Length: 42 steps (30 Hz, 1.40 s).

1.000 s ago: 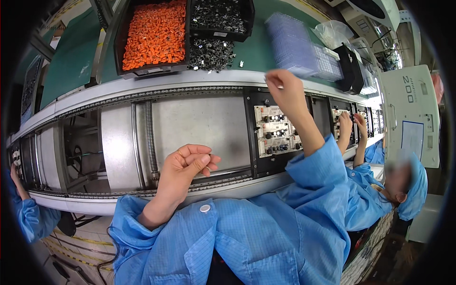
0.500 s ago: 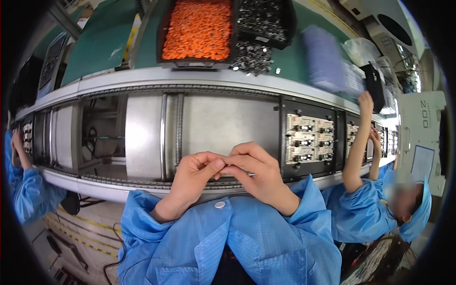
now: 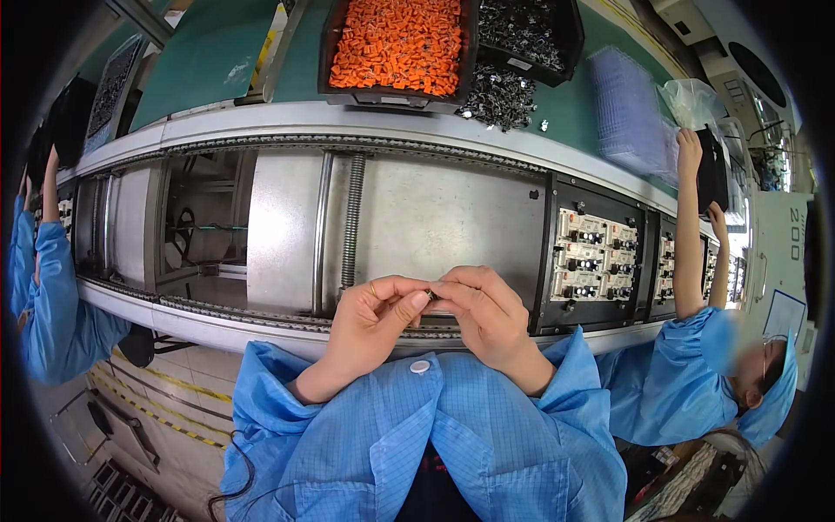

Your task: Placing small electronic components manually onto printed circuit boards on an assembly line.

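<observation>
Just above the near rail of the conveyor, my two hands meet fingertip to fingertip. Between them is a small dark part (image 3: 432, 296), mostly covered by the fingers, so its kind cannot be made out. My left hand (image 3: 374, 320) pinches it with thumb and forefinger, and a ring shows on one finger. From the other side, my right hand (image 3: 489, 317) closes on the same part with bent fingers. Beyond the hands lies a bare metal plate (image 3: 452, 209) in the conveyor. To the right, a black fixture (image 3: 561, 261) carries several pale circuit boards (image 3: 600, 257).
On the far green bench stand a black bin of orange parts (image 3: 396, 52) and a black bin of dark metal parts (image 3: 522, 35), with a loose pile (image 3: 500, 97) beside them. Clear plastic trays (image 3: 626, 100) are stacked rightward. Co-workers in blue reach over the line at both sides.
The whole scene has slid rightward in view. My hands stay together, and the dark part now shows between the fingertips. The right co-worker's lower hand has risen; at left, an arm reaches farther over.
</observation>
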Motion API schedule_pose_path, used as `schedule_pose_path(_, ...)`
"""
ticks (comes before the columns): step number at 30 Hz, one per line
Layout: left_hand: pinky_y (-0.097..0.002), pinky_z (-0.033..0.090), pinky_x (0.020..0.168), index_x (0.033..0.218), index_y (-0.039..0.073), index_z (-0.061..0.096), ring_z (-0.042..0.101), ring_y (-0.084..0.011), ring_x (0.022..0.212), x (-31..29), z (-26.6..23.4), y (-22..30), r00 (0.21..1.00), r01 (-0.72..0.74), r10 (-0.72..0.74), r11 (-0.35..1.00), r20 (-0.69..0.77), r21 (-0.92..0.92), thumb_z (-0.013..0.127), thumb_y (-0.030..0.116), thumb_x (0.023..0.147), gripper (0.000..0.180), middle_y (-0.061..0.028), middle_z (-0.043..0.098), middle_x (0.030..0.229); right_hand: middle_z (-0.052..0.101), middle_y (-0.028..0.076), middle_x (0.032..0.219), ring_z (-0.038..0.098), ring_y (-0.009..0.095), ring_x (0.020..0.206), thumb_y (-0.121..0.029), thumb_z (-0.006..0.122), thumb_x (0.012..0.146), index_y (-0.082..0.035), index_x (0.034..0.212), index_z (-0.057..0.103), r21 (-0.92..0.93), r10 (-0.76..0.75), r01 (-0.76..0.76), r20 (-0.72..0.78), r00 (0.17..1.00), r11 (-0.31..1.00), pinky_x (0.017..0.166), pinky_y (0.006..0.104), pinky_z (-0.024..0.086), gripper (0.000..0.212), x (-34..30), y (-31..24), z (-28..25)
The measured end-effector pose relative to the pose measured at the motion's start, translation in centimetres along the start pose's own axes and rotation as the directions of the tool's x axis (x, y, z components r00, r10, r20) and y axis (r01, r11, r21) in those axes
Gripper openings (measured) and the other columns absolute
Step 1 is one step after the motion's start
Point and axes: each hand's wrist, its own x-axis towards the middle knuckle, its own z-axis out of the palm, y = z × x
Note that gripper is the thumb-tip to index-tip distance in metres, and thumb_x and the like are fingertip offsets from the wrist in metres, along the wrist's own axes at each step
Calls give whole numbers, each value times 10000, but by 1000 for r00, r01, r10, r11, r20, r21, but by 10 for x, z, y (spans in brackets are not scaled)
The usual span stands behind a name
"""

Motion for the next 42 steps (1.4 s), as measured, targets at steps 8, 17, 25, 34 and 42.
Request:
schedule_pose_path(8, -188, 464, 684, 1078, -23, 670, 544, -44, 735, 5, -1, -1, 999, 29, -36, 986, -37, -167, 641, 97, 966, 167, -14, 657, 850, 621, 140, 1061, 650, 205, 876, 61, 607, 899, 53, 1072, 624, 398, 332, -343, 97, 938, 851, 750, 302, 549, 174, -4, 3, -4)
schedule_pose_path(17, -211, 428, 602, 1075, 19, 674, 514, -52, 705, -1, 5, -10, 942, -220, 314, 844, -118, 489, 751, 51, 849, 241, 9, 585, 812, 601, 97, 1105, 610, 163, 937, -152, 517, 1021, 15, 1180, 586, 736, 501, -671, 617, 607, -94, 803, 318, 516, 240, -2, 1, -3)
schedule_pose_path(25, -207, 411, 637, 1195, -1, 632, 481, -50, 695, -1, 6, -4, 911, -284, 389, 833, -138, 475, 667, 24, 906, 292, 18, 564, 794, 640, 99, 1043, 619, 133, 794, -122, 538, 1016, 34, 1214, 599, 737, 669, -654, 400, 626, 171, 641, 234, 482, 260, 23, 21, -29)
schedule_pose_path(34, -211, 448, 656, 1170, -6, 652, 565, -56, 747, -7, -8, -15, 914, -229, 358, 842, -189, 489, 607, 59, 952, 232, -9, 645, 825, 698, 114, 909, 660, 128, 676, -201, 623, 974, 49, 1124, 643, 214, 716, -693, -46, 696, 688, 495, 219, 445, 293, 129, 138, -87)
schedule_pose_path(42, -230, 485, 679, 1137, -8, 668, 595, -81, 728, -4, -15, -35, 922, -220, 339, 855, -185, 470, 588, 83, 963, 211, -29, 672, 797, 663, 34, 742, 592, 82, 594, -213, 668, 929, 0, 1056, 733, -42, 486, -509, -234, 842, 860, 501, 254, 417, 256, 140, 145, -98)
